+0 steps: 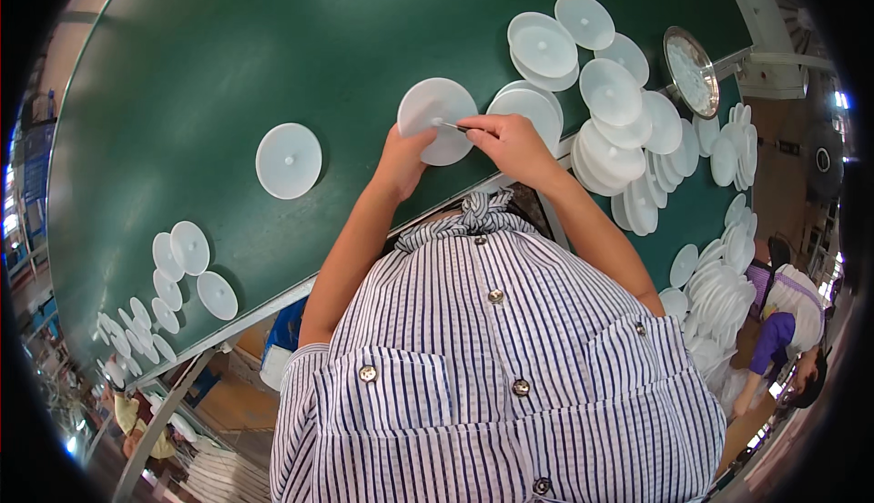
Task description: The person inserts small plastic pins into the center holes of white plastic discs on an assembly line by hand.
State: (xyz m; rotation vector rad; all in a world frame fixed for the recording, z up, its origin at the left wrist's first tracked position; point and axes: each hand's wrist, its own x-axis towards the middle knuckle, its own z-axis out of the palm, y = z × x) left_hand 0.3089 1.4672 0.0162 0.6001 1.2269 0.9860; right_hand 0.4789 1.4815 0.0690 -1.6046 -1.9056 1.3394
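My left hand grips the near edge of a white plastic disc that lies on the green belt. A small thin tool is pinched in my right hand, and its tip touches the middle of that disc. Right beside my right hand, to the right, sits a pile of several more white discs. One lone white disc rests on the belt to the left of my left hand.
A round metal-rimmed clock face lies at the belt's right edge. More white discs are scattered at lower left and heaped at right. A person in purple bends at right, another person below left.
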